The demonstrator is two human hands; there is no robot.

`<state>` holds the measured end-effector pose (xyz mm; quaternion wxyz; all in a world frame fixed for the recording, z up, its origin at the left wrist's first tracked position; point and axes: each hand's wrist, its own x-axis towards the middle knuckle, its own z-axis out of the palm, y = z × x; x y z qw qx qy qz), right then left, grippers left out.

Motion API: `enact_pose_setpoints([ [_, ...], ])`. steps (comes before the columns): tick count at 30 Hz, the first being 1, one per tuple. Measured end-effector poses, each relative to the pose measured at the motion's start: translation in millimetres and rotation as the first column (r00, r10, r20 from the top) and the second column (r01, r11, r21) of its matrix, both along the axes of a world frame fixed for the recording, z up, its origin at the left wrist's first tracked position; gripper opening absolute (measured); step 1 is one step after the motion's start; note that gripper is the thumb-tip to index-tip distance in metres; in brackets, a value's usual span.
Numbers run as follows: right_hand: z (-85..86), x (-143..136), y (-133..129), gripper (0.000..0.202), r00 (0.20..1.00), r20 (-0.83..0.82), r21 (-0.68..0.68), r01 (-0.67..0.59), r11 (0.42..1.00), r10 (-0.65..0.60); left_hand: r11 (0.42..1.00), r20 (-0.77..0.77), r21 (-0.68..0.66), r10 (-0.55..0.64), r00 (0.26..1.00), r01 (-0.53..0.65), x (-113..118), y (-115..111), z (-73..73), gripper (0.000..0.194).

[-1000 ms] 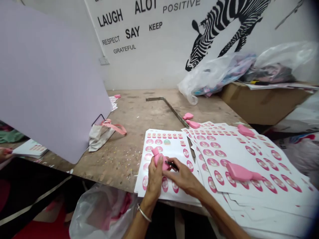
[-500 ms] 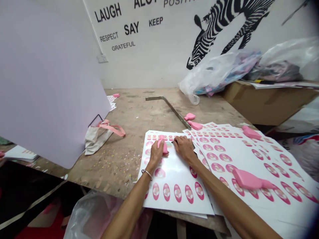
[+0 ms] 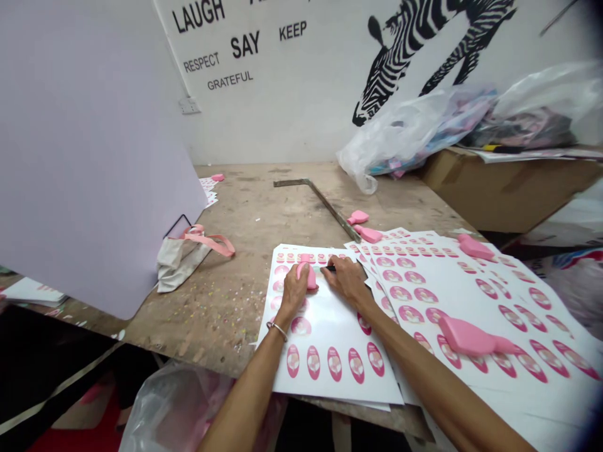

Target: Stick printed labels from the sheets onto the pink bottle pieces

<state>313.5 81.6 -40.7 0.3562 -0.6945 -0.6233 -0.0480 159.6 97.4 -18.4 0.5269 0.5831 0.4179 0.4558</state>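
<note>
My left hand [image 3: 294,290] is closed around a pink bottle-shaped piece [image 3: 309,276] that rests on a sheet of printed stickers [image 3: 340,311]. Close by on the right, my right hand [image 3: 347,280] has its fingers curled over a slim black tool [image 3: 331,269]; its tip points left toward the pink piece. Most of the tool is covered by the fingers, so its exact kind cannot be made out. Pink oval stickers run along the sheet's near edge, and part of the sheet's middle is bare.
More sticker sheets [image 3: 452,276] overlap at right, with a large pink bottle-shaped piece [image 3: 473,337] on top. Behind lie smaller pink pieces [image 3: 369,235] and a bent metal bar [image 3: 325,202]. A cloth pouch [image 3: 181,263], a tilted pale panel [image 3: 94,157] and a cardboard box [image 3: 509,191] stand around.
The fingers of my right hand have shifted slightly, and more of the black tool shows beneath them. My left hand keeps its hold on the pink piece. The view has tilted slightly.
</note>
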Motion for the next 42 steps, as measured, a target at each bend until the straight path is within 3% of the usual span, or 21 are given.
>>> enact_pose_setpoints([
  [4,6.3,-4,-5,0.016,0.996,-0.086,0.073,-0.017,0.997,0.023,0.999,0.057,-0.034,-0.001,0.998,0.003,0,0,-0.3,0.048],
  [9,26.2,3,-21,0.03,0.935,-0.353,0.156,0.013,0.988,0.043,0.992,0.152,-0.124,0.021,0.988,-0.002,-1,0,-0.6,0.055],
  [15,43.9,-9,-45,0.035,0.8,-0.552,0.163,-0.172,0.972,0.234,0.969,0.299,-0.238,0.002,0.954,0.072,-1,-22,13.3,0.066],
  [20,47.7,-24,-58,0.033,0.751,-0.606,0.157,-0.21,0.965,0.262,0.958,0.363,-0.251,-0.036,0.931,0.135,-2,-38,28.5,0.065],
  [25,54.5,-29,-68,0.03,0.73,-0.625,0.165,-0.222,0.961,0.276,0.958,0.402,-0.223,-0.076,0.912,0.179,-2,-44,32.1,0.065],
  [32,60.2,-32,-68,0.023,0.782,-0.53,0.229,-0.24,0.943,0.328,0.95,0.398,-0.27,-0.039,0.917,0.157,-1,-45,38.4,0.065],
  [35,64.3,-35,-71,0.02,0.842,-0.459,0.21,-0.205,0.956,0.281,0.948,0.382,-0.266,-0.062,0.922,0.174,-2,-48,42.7,0.057],
  [38,67.9,-33,-74,0.019,0.918,-0.365,0.165,-0.098,0.981,0.153,0.978,0.306,-0.127,-0.122,0.944,0.167,-1,-50,44.7,0.048],
  [42,73.3,-28,-84,0.05,0.956,-0.282,0.101,0.112,0.989,-0.08,0.981,0.29,-0.13,-0.1,0.952,0.143,3,-59,47.2,0.045],
])
